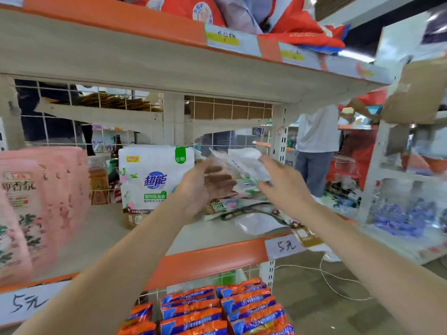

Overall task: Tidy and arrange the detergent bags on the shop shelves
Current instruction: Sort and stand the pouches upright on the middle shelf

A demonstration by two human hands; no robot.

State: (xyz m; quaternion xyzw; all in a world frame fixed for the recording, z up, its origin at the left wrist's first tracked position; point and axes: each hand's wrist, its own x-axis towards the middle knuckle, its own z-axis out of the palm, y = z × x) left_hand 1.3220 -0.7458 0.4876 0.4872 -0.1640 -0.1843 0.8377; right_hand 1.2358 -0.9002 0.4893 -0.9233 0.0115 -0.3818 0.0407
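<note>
A white detergent bag (239,163) is tilted in the air above the middle shelf (205,258). My left hand (205,187) grips it from the left and my right hand (283,182) from the right. Just left of my hands a white bag with blue lettering (150,180) stands upright. More white bags (254,221) lie flat on the shelf under my hands, one overhanging the front edge. Several pink bags (36,201) stand in a row at the left.
Orange and blue packets (217,308) fill the shelf below. Red bags (285,18) sit on the top shelf. Behind the wire back panel stand bottles (116,147). A person in a white shirt (316,134) stands in the aisle at the right.
</note>
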